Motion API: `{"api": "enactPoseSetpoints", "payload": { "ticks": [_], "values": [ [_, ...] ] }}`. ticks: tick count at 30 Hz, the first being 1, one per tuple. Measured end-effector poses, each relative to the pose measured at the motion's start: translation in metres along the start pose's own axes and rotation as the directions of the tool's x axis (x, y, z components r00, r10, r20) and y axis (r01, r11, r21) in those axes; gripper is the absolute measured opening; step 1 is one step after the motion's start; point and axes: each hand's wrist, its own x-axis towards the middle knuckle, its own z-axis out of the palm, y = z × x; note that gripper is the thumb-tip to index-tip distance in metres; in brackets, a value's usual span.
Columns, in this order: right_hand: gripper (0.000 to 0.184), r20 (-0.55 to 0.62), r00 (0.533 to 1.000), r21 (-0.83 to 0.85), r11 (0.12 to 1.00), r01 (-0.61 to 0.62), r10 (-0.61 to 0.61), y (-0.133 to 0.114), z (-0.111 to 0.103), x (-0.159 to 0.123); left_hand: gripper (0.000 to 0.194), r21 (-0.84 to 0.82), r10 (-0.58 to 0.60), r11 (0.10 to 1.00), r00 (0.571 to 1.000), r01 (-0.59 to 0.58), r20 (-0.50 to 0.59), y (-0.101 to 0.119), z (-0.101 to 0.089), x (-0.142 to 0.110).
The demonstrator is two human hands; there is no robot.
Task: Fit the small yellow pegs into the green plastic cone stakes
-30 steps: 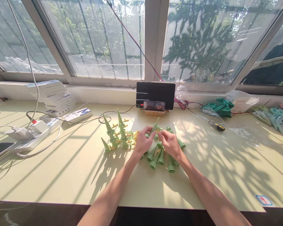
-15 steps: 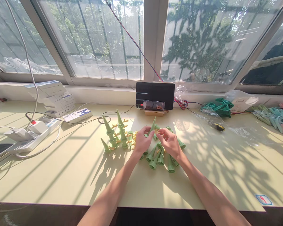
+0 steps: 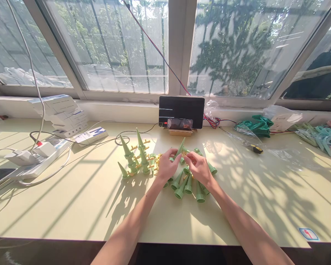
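My left hand [image 3: 167, 166] is closed around a green plastic watering spike [image 3: 181, 145], its point tilted up and slightly right. Close beside it, my right hand [image 3: 200, 169] has its fingertips pinched together at the spike's right side. A small yellow part seems to show by those fingertips, though they mostly hide it. Loose green spikes [image 3: 180, 192] lie under and in front of both hands, with open threaded ends facing me. On the left stand several spikes [image 3: 144, 162] with yellow valves sticking out sideways. Small yellow pieces [image 3: 156, 162] lie partly behind my left hand.
A tablet [image 3: 182, 106] and a phone [image 3: 179, 124] stand by the window. To the left are a power strip [image 3: 41, 165], cables and white boxes [image 3: 91, 135]. Green plastic bundles [image 3: 256, 126] and a black-and-yellow tool [image 3: 256, 148] lie on the right.
The held spike's tip has shifted a little to the right. My right fingers have drawn closer together. The standing and lying spikes have kept their places.
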Motion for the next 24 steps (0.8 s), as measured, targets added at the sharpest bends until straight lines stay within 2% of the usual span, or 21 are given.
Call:
{"api": "enactPoseSetpoints", "payload": {
  "ticks": [7, 13, 17, 20, 24],
  "values": [
    [0.042, -0.023, 1.000, -0.095, 0.995, 0.010, -0.012, -0.0014, 0.0001, 0.0005, 0.024, -0.039, 0.015, 0.999, 0.999, -0.013, 0.029, 0.0005, -0.0004, -0.0004],
    [0.051, -0.025, 0.999, -0.083, 0.996, -0.024, 0.022, -0.0017, 0.0016, 0.0007, 0.023, -0.048, 0.024, 0.999, 0.999, -0.022, 0.032, 0.0015, -0.0006, -0.0003],
    [0.041, -0.011, 0.998, -0.008, 0.998, -0.058, 0.058, -0.0027, 0.0001, 0.0004, 0.026, -0.038, -0.016, 0.999, 1.000, 0.016, 0.001, 0.0006, -0.0008, 0.0006],
    [0.028, -0.005, 0.999, 0.012, 0.999, -0.031, 0.031, -0.0033, -0.0011, 0.0006, 0.028, -0.056, -0.057, 0.997, 0.998, 0.055, -0.027, 0.0005, -0.0011, 0.0009],
    [0.020, 0.008, 1.000, 0.002, 1.000, 0.004, -0.004, -0.0028, -0.0014, 0.0014, 0.032, -0.143, -0.130, 0.981, 0.991, 0.129, -0.002, 0.0022, -0.0009, 0.0011]
  ]
}}
